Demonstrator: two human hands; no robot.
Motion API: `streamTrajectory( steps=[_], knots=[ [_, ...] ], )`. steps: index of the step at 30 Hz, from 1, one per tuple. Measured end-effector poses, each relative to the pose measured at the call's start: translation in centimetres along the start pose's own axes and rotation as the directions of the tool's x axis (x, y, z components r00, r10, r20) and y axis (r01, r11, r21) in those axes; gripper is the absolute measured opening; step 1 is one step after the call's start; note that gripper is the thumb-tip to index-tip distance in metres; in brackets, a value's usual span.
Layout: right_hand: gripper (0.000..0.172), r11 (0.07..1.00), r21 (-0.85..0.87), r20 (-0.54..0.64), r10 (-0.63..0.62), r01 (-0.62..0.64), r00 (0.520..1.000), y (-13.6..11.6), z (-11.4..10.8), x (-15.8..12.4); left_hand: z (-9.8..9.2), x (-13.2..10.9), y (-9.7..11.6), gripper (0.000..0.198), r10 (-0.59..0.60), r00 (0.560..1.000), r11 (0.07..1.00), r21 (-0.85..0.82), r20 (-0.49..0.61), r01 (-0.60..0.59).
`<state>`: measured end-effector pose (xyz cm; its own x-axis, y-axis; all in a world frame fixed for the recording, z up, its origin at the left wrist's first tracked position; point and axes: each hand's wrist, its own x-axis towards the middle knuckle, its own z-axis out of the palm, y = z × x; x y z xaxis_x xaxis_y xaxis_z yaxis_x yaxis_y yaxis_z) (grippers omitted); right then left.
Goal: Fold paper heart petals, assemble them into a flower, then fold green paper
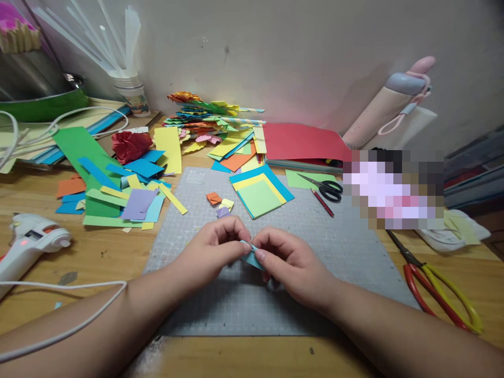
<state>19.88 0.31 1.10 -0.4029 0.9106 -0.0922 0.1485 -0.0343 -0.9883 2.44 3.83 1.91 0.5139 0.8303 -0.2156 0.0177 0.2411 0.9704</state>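
Both hands meet over a grey cutting mat [323, 247] and pinch a small piece of light blue paper [252, 258] between their fingertips. My left hand [214, 247] grips the paper's left end with curled fingers. My right hand [289, 265] holds the right end, thumb on top. The paper is mostly covered by the fingers. Just beyond the hands lie three tiny folded paper pieces [220, 203], orange, yellow and purple, and a stack of blue, yellow and green squares [260, 194].
Black scissors [326, 188] and a red pencil [323, 203] lie on the mat's far right; red-and-yellow scissors [437, 281] on the wooden table at right. A white glue gun [29, 247] with cord sits at left. Coloured paper scraps [118, 184] and red card [303, 142] fill the back.
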Motion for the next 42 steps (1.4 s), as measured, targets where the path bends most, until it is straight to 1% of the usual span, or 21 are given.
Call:
streamTrajectory(
  steps=[5, 9, 13, 16, 19, 21, 23, 25, 27, 29, 31, 33, 36, 39, 42],
  knots=[
    [0.013, 0.998, -0.057, 0.005, -0.032, 0.032, 0.999, -0.2, -0.08, -0.12, -0.36, 0.14, -0.43, 0.007, -0.033, 0.999, 0.999, -0.032, 0.021, 0.033],
    [0.015, 0.99, -0.12, -0.02, -0.076, 0.073, 0.997, -0.33, -0.1, -0.13, -0.26, 0.12, -0.3, 0.01, -0.011, 0.999, 1.0, -0.028, 0.032, 0.012],
    [0.015, 0.991, -0.121, -0.057, -0.072, 0.065, 0.996, -0.33, -0.16, -0.1, -0.1, 0.16, -0.05, 0.015, -0.014, 1.0, 1.0, 0.0, 0.025, 0.014],
    [0.013, 0.993, -0.108, -0.037, -0.058, 0.054, 0.998, -0.28, -0.21, -0.19, -0.06, 0.26, 0.02, 0.017, -0.031, 0.999, 0.999, 0.027, 0.022, 0.03],
    [0.013, 0.992, -0.109, -0.028, -0.061, 0.058, 0.998, -0.32, -0.18, -0.29, -0.04, 0.24, 0.02, 0.017, -0.008, 1.0, 0.997, 0.08, 0.02, 0.006],
    [0.014, 0.997, -0.07, -0.035, -0.043, 0.04, 0.998, -0.42, -0.11, -0.29, -0.02, 0.11, 0.03, 0.016, 0.029, 0.999, 0.993, 0.117, 0.031, -0.032],
    [0.016, 0.999, 0.041, -0.04, 0.014, -0.012, 0.999, -0.53, -0.01, -0.22, 0.0, -0.09, 0.07, 0.015, 0.066, 0.997, 0.986, 0.151, 0.033, -0.07],
    [0.019, 0.983, 0.167, -0.02, 0.086, -0.081, 0.996, -0.6, 0.09, -0.09, 0.06, -0.29, 0.15, 0.014, 0.098, 0.995, 0.977, 0.186, 0.022, -0.1],
    [0.021, 0.962, 0.24, 0.003, 0.135, -0.132, 0.991, -0.62, 0.15, 0.04, 0.15, -0.43, 0.23, 0.014, 0.11, 0.994, 0.972, 0.207, 0.007, -0.109],
    [0.02, 0.955, 0.262, 0.005, 0.142, -0.138, 0.99, -0.6, 0.16, 0.13, 0.26, -0.48, 0.29, 0.014, 0.101, 0.995, 0.977, 0.19, -0.017, -0.096],
    [0.018, 0.963, 0.248, -0.014, 0.11, -0.103, 0.994, -0.58, 0.13, 0.15, 0.34, -0.45, 0.31, 0.015, 0.068, 0.997, 0.988, 0.141, -0.043, -0.062],
    [0.016, 0.976, 0.208, -0.032, 0.064, -0.056, 0.997, -0.59, 0.09, 0.1, 0.34, -0.36, 0.24, 0.017, 0.02, 0.999, 0.997, 0.08, -0.047, -0.017],
    [0.013, 0.988, 0.155, -0.046, 0.026, -0.019, 0.999, -0.52, 0.09, -0.06, 0.19, -0.19, 0.01, 0.017, -0.035, 0.999, 0.999, 0.003, -0.014, 0.035],
    [0.011, 0.991, 0.131, -0.06, 0.02, -0.012, 0.998, -0.32, 0.13, -0.17, 0.0, -0.01, -0.21, 0.016, -0.051, 0.998, 0.997, -0.049, 0.03, 0.053],
    [0.011, 0.994, 0.105, -0.066, 0.015, -0.008, 0.998, -0.16, 0.13, -0.17, -0.13, 0.12, -0.25, 0.015, -0.056, 0.997, 0.996, -0.06, 0.053, 0.059]
  ],
)
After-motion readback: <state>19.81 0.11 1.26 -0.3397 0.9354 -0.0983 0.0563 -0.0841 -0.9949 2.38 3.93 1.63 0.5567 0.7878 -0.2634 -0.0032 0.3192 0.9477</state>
